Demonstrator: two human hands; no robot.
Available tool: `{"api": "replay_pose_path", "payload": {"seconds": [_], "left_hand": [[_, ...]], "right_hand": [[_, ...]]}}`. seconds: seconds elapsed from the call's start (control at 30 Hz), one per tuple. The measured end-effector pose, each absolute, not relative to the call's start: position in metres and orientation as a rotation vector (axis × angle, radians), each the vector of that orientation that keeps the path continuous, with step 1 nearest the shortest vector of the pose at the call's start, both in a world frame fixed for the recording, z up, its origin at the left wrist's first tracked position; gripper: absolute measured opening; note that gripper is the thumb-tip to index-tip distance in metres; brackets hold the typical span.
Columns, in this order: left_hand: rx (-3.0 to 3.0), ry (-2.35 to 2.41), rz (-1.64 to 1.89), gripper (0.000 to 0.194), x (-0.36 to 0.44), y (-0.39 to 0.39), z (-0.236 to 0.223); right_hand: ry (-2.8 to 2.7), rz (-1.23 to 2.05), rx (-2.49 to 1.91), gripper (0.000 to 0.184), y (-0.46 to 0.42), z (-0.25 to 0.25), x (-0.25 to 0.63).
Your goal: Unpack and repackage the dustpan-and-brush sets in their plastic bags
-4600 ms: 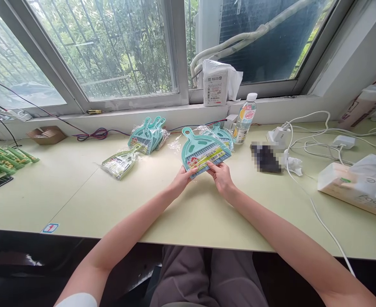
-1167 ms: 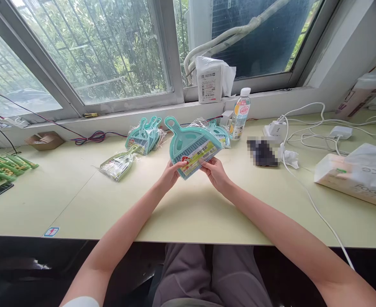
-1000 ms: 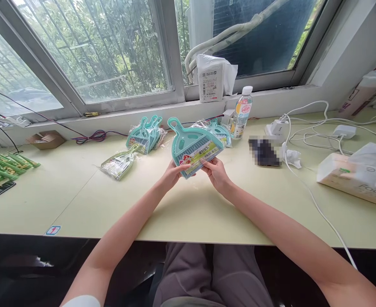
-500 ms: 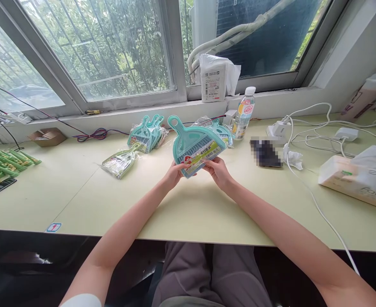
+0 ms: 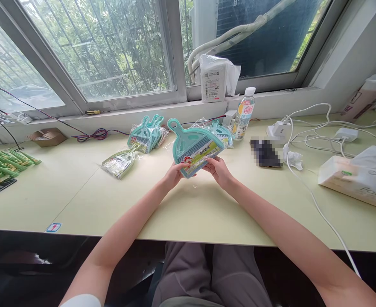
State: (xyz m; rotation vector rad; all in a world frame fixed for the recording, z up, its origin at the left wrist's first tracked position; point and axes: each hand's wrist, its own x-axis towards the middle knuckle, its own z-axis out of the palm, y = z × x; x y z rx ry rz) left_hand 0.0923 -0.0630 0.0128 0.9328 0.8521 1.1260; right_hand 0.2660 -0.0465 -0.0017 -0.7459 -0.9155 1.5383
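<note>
I hold a teal mini dustpan-and-brush set (image 5: 192,145) above the pale green table (image 5: 188,209), its handle pointing up and left. My left hand (image 5: 175,172) pinches its lower left edge. My right hand (image 5: 218,168) pinches its lower right edge by the yellow label. Behind it lie more wrapped teal sets: a pile (image 5: 146,134) to the left and another (image 5: 218,132) just behind. One wrapped set (image 5: 120,161) lies alone further left.
A drink bottle (image 5: 244,113) stands by the sill. A blurred dark object (image 5: 266,153), white chargers and cables (image 5: 306,132) and a tissue pack (image 5: 357,179) lie right. Green items (image 5: 2,164) and a small cardboard box (image 5: 45,136) are at the left.
The held set has tilted, its handle swinging further left, and both hands have shifted slightly. The camera view has also moved a little.
</note>
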Motion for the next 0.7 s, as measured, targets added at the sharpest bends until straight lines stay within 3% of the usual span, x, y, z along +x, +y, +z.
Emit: {"api": "replay_pose_path", "payload": {"seconds": [0.3, 0.43, 0.5, 0.63, 0.7], "left_hand": [[0.824, 0.895, 1.06, 0.033, 0.088, -0.059, 0.012], [0.758, 0.905, 1.153, 0.031, 0.081, -0.053, 0.01], [0.752, 0.904, 1.223, 0.034, 0.076, -0.05, 0.01], [0.729, 0.911, 1.285, 0.036, 0.069, -0.044, 0.009], [0.71, 0.916, 1.288, 0.034, 0.068, -0.043, 0.009]], "right_hand": [[-0.987, 1.607, -0.923, 0.011, -0.043, 0.005, 0.274], [-1.065, 1.489, -0.997, 0.033, -0.033, 0.007, 0.291], [-1.14, 1.218, -1.037, 0.041, -0.028, 0.007, 0.3], [-1.56, 0.348, -1.085, 0.026, -0.023, 0.005, 0.312], [-1.769, 0.037, -1.056, 0.035, -0.022, 0.003, 0.313]]}}
